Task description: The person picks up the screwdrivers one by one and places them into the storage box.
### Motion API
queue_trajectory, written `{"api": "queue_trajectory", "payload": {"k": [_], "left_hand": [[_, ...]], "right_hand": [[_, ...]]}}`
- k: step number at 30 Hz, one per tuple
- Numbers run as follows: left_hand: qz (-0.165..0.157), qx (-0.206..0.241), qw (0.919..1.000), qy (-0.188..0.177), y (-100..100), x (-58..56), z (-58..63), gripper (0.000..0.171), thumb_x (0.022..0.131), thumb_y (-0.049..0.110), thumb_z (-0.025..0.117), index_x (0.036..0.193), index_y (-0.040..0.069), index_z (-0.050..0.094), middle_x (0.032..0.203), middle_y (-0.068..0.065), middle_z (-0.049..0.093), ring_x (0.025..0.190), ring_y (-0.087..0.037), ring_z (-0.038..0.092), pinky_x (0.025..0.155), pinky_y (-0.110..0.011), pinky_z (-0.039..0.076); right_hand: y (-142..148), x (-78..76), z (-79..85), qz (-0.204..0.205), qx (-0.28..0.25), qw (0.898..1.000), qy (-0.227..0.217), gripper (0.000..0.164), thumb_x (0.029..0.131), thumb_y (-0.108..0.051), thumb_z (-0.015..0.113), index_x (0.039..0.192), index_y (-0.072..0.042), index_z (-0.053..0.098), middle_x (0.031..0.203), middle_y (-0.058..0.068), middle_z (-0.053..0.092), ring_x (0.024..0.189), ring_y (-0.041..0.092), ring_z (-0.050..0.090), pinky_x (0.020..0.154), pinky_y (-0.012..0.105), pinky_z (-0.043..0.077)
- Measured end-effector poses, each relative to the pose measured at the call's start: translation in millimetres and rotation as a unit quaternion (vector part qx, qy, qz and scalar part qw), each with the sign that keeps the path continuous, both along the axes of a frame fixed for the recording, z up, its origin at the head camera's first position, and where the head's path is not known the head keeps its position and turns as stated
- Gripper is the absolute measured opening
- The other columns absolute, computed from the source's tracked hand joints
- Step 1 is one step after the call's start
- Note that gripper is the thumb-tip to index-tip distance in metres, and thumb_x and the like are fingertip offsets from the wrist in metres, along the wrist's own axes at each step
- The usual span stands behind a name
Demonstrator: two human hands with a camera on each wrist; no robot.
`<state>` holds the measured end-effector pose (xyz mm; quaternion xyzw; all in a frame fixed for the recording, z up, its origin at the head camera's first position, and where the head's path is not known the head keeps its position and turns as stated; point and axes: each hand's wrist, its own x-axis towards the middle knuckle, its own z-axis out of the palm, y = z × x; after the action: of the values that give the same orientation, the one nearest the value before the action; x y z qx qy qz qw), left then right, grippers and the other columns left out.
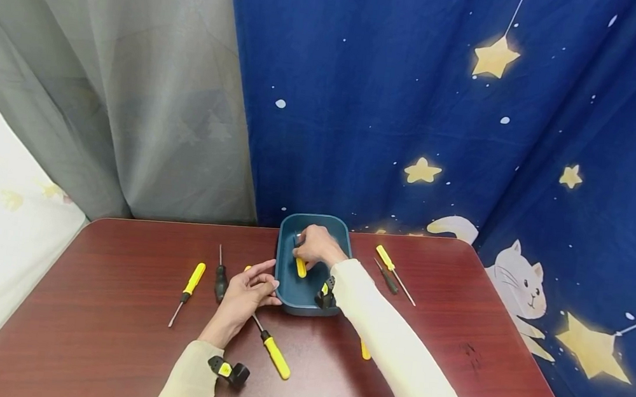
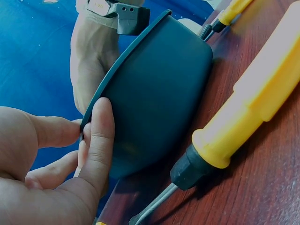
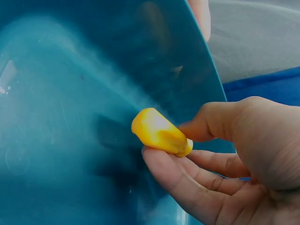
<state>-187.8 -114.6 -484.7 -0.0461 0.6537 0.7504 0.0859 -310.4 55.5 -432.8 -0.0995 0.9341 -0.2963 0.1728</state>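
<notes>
A dark teal plastic tub [image 1: 294, 289] stands at the table's far edge. My right hand [image 1: 319, 246] reaches down into it and pinches a yellow-handled screwdriver [image 1: 301, 268] between thumb and fingers; the right wrist view shows the yellow handle's end [image 3: 159, 133], while its shaft is mostly hidden. At the tub's near left side, my left hand [image 1: 245, 294] pinches the rim, with thumb and fingers on either side of the wall [image 2: 154, 93]. Just beneath that hand lies another yellow-handled screwdriver [image 1: 276, 355], its shaft partly covered.
On the left of the brown table [image 1: 112, 306] lie a yellow screwdriver [image 1: 191, 283] and a black-handled one [image 1: 220, 282]. Right of the tub are a long yellow screwdriver [image 1: 385, 259] and a small dark one [image 1: 387, 280]. A yellow handle [image 1: 365, 350] shows beside the right sleeve. Curtains hang behind.
</notes>
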Motion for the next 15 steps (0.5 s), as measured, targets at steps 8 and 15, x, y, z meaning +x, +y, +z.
{"api": "queue_trajectory", "payload": {"k": [8,15], "left_hand": [[-0.003,0.002,1.0,0.0,-1.6,-0.2,-0.2,0.056,0.098,-0.001,0.064,0.151,0.009,0.048,0.097,-0.008,0.062,0.074,-0.016,0.071,0.075,-0.029,0.065],[-0.002,0.005,1.0,0.0,-2.2,-0.6,-0.6,0.055,0.098,-0.001,0.064,0.15,0.01,0.05,0.096,-0.006,0.062,0.073,-0.016,0.071,0.075,-0.03,0.065]], "right_hand": [[-6.1,-7.6,-7.8,0.0,0.013,1.0,-0.008,0.014,0.093,-0.017,0.074,0.088,-0.004,0.072,0.071,0.008,0.069,0.057,0.016,0.074,0.066,0.036,0.066],[-12.6,-9.6,-11.1,-0.005,0.009,1.0,-0.014,0.021,0.092,-0.016,0.074,0.074,-0.008,0.068,0.066,0.007,0.068,0.058,0.018,0.075,0.064,0.035,0.065]]}}
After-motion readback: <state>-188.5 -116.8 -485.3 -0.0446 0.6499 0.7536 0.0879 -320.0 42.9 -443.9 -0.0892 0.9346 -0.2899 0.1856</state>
